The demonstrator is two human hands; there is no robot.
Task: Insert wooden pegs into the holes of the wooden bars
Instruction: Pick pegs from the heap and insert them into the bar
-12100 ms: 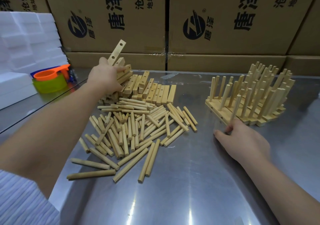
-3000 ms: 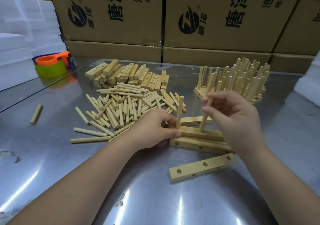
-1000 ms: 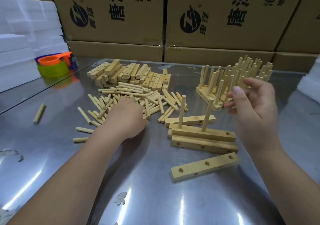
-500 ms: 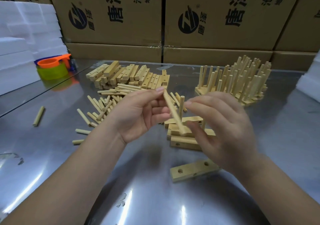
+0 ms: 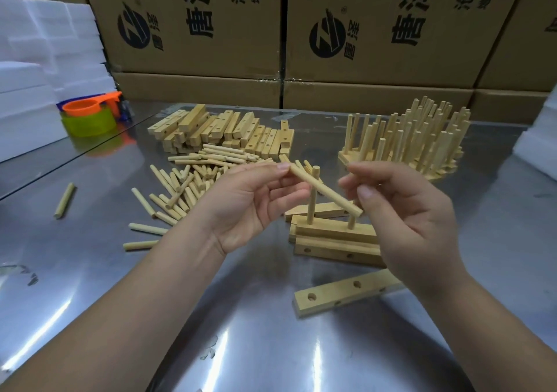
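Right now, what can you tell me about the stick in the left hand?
The stick is a smooth, round, pale wooden peg with flat ends. The left hand pinches its upper end, so it slants down to the right, in the air above the table. Its lower end is close by the right hand; whether they touch is unclear.

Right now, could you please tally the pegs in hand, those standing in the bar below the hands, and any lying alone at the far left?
Held peg, left hand: 1
Standing pegs, in bar: 2
Stray peg: 1
Total: 4
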